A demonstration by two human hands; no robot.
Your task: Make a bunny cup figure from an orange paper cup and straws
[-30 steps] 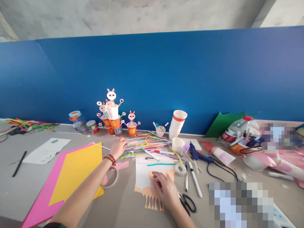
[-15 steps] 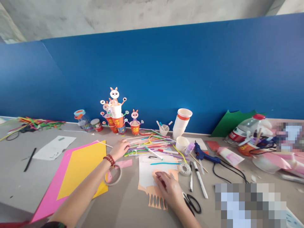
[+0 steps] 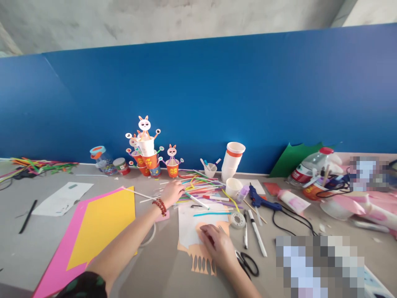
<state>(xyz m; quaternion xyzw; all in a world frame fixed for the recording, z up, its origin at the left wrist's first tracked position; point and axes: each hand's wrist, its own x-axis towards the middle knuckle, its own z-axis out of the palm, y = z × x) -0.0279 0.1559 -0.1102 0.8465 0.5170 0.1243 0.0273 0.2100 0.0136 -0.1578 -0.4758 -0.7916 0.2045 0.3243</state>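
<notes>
My left hand [image 3: 172,193], a beaded bracelet at its wrist, reaches over the left part of a pile of coloured pipe cleaners [image 3: 203,187]. Its fingers are bent and loosely apart, and the fingertips touch or hover just above the pile. Nearer to me, my right hand [image 3: 218,244] rests on a white sheet [image 3: 186,225] and a peach paper [image 3: 182,247] with a row of cut-out strips. Its fingers are loosely curled with a gap at the thumb, and nothing shows in them. Black-handled scissors [image 3: 248,263] lie beside it, blades partly hidden.
Pink and yellow sheets [image 3: 105,223] lie left. Rabbit-faced paper cups [image 3: 149,159] and stacked white cups [image 3: 232,161] stand at the back. A tape roll [image 3: 237,219], a white marker [image 3: 257,234] and a blue glue gun [image 3: 263,202] with cable lie right. A blue partition [image 3: 198,103] stands behind.
My left hand has moved right, from the pile's left edge to over the pipe cleaners. My right hand stays on the papers. The whole view has shifted slightly.
</notes>
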